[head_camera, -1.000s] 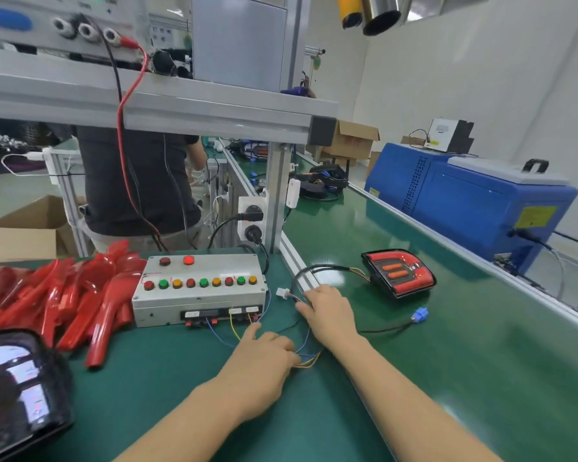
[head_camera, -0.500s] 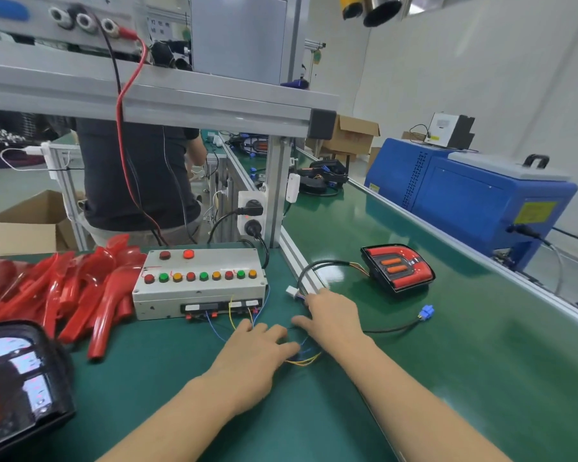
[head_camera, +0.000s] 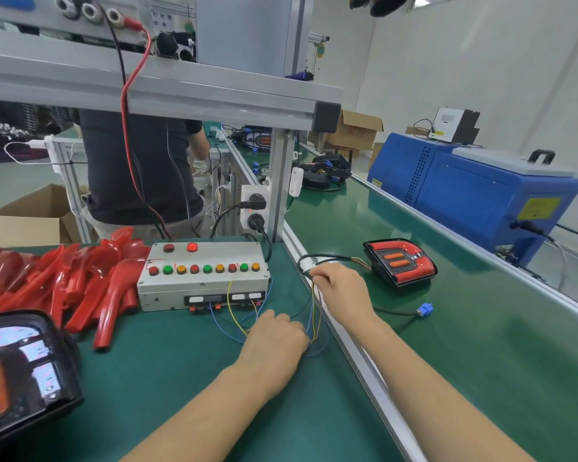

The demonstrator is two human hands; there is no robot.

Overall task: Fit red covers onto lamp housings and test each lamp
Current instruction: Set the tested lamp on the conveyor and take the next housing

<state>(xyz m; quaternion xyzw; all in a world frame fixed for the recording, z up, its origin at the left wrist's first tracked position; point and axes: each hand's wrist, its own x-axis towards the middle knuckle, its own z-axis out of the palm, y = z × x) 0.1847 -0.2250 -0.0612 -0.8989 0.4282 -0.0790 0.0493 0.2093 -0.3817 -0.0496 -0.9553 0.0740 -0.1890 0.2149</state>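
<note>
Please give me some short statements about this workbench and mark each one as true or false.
1. The right hand pinches thin wires near the lamp's black cable. True.
2. The finished lamp lies on the conveyor belt. True.
3. The red covers are piled right of the test box. False: they lie to its left.
4. The blue connector is plugged into the test box. False: it lies loose on the belt.
5. The left hand rests on the lamp. False: it rests among wires by the box.
</note>
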